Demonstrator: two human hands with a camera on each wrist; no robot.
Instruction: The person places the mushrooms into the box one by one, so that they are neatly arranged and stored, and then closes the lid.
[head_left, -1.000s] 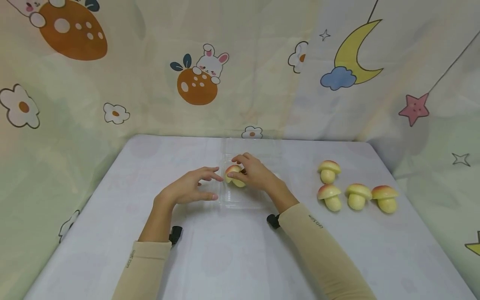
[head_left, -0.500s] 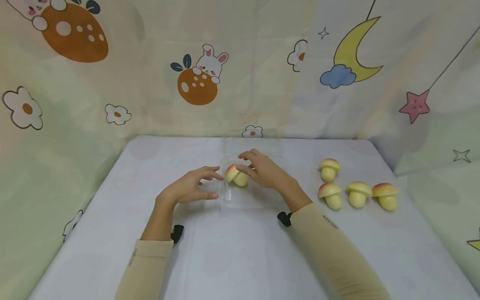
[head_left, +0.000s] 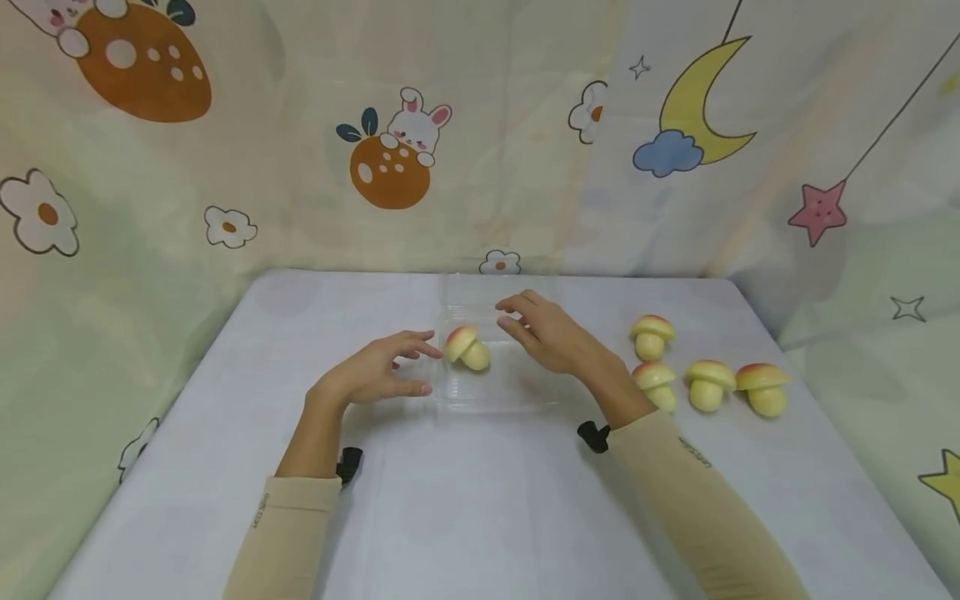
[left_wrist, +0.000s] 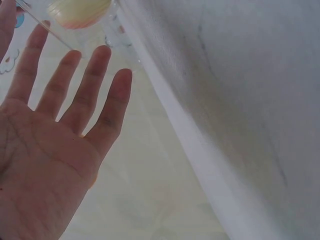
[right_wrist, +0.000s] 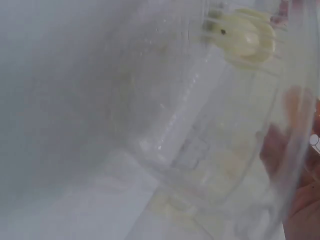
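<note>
A toy mushroom [head_left: 468, 348], pale yellow with a reddish cap, lies tilted in the left part of a clear plastic box [head_left: 517, 387]. My left hand [head_left: 378, 371] is at the box's left side, fingertips close to its rim and the mushroom cap. In the left wrist view the left hand [left_wrist: 50, 135] shows a bare palm with fingers extended. Over the box's right part hovers my right hand [head_left: 551, 333], fingers loosely bent around nothing. The right wrist view sees the mushroom [right_wrist: 245, 37] through the box's clear wall [right_wrist: 220, 195], with part of the right hand [right_wrist: 300, 200] beyond.
Several more toy mushrooms [head_left: 707, 385] stand on the right of the white table [head_left: 450, 508]; the right forearm partly covers one. The box's raised clear lid [head_left: 480, 292] leans toward the back. A patterned cloth [head_left: 285, 150] hangs behind the table.
My right hand has let go of the mushroom in the box and drawn away to the right, leaving it lying there. The left hand has stayed almost still.
</note>
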